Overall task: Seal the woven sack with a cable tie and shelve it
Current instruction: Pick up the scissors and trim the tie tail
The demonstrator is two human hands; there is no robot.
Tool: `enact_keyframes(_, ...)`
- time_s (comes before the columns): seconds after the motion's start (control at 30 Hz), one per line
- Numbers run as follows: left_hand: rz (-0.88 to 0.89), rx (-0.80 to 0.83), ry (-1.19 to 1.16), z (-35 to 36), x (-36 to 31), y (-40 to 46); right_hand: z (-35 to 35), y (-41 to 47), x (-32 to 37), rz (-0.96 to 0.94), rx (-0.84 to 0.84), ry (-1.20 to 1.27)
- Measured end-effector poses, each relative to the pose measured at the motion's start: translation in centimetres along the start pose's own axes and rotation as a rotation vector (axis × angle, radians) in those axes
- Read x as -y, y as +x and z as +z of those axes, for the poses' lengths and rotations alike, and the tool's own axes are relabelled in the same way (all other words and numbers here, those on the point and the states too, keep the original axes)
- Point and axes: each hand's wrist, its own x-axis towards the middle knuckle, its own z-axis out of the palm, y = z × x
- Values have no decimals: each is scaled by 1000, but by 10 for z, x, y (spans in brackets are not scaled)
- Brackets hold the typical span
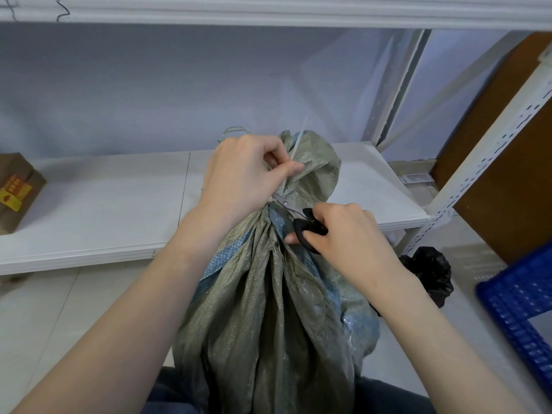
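Observation:
A grey-green woven sack (268, 309) with blue stripes stands upright between my knees, its neck gathered tight. A white cable tie (297, 144) circles the neck, and its long tail sticks up past the ruffled top. My left hand (248, 177) pinches that tail between thumb and fingers, just above the neck. My right hand (343, 234) grips black-handled scissors (301, 222). Their blades point up-left and reach the tie at the neck, partly hidden under my left hand.
A white metal shelf (104, 204) runs just behind the sack, with a brown cardboard box (15, 192) at its left end. A perforated upright (484, 162), a brown board, a black plastic bag (430, 273) and a blue crate (519, 318) crowd the right.

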Motion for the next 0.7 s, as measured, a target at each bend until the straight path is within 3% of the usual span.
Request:
enact_keyframes(0.4,6,-88,-131,-5,-4,0,-12,-9,-2,134,7,-97)
enact_keyframes(0.7,10,-377,-343,-36,-28,4,-43,-14,16,183,67,-26)
